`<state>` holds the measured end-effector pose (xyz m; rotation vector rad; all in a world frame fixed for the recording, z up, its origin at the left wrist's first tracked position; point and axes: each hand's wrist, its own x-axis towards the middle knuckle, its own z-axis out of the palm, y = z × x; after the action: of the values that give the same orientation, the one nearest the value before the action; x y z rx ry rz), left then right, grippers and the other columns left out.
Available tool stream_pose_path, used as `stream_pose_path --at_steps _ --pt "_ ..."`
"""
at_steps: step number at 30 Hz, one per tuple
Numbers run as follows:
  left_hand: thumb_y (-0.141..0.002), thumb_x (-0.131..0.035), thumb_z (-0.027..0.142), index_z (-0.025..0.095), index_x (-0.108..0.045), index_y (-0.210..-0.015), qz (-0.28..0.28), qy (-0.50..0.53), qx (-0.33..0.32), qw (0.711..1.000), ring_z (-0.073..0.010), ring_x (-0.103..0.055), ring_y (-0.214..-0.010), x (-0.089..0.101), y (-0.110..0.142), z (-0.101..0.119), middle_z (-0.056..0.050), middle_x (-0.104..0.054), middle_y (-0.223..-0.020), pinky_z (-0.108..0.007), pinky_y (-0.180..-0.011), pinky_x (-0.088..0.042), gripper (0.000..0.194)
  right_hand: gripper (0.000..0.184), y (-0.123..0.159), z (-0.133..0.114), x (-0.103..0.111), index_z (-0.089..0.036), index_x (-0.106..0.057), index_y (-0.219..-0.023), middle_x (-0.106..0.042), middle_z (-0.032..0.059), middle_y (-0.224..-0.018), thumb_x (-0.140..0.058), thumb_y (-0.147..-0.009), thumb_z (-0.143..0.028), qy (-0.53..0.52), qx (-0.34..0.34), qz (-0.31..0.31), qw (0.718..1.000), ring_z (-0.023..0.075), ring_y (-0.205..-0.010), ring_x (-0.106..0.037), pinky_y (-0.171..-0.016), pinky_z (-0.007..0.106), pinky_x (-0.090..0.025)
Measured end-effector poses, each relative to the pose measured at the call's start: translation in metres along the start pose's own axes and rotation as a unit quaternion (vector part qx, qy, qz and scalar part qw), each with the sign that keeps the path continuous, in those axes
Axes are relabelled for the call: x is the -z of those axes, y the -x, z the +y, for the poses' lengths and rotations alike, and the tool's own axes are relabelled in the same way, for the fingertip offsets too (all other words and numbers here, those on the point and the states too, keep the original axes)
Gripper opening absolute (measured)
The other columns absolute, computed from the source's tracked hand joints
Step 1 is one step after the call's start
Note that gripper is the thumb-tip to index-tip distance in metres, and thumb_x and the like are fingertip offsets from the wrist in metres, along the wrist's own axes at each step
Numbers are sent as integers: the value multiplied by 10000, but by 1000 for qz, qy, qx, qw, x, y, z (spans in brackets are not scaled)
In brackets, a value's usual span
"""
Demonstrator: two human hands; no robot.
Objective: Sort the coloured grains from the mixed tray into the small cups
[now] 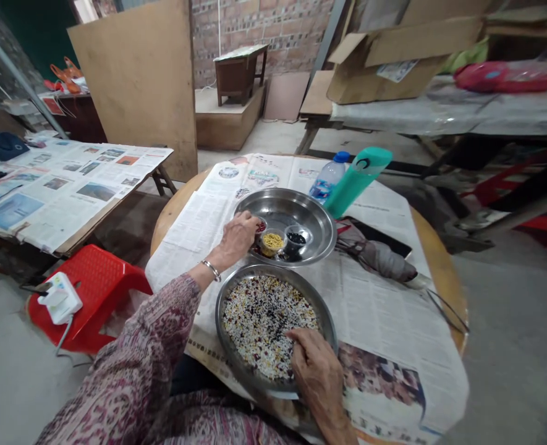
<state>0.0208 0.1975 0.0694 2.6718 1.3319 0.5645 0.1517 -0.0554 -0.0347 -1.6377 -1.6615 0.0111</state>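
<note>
A steel plate point(227, 295) full of mixed white, yellow, red and black grains lies on the newspaper-covered round table point(440, 247) in front of me. My right hand point(317, 364) rests on the plate's near right side, fingers bent onto the grains. Behind it stands a second steel bowl point(319, 216) holding three small cups: one with red beans point(261, 227), one with yellow grains point(272, 241), one with black beans point(296, 238). My left hand point(238, 238) reaches over that bowl's left rim, fingers pinched together at the red-bean cup.
A teal flask point(356, 179) and a clear water bottle point(327, 176) stand behind the bowl. A folded grey umbrella point(377, 256) lies to the right. A red plastic stool point(92, 290) with a white power strip point(60, 296) stands left. A newspaper-covered table point(60, 185) is further left.
</note>
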Motion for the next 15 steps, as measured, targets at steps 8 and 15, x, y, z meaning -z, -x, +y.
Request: stream_pose_path --at_steps 8,15 --pt "-909 -446 116 122 -672 -949 -82 -38 19 996 -200 -542 -960 -18 -34 -15 -100 -620 -979 -338 -849 -458 230 267 0 0 0 -212 -622 -909 -679 18 -879 -414 -849 -56 2 -12 -2 1000 171 -845 -623 -808 298 -459" --pt "-934 -374 103 146 -651 -953 -72 -10 1 997 -200 -539 -947 -22 -30 -15 -108 -601 -972 -340 -840 -458 281 249 1 0 0 -211 -621 -905 -679 20 -884 -418 -869 -72 0 -17 -12 1000 172 -843 -622 -809 295 -450"
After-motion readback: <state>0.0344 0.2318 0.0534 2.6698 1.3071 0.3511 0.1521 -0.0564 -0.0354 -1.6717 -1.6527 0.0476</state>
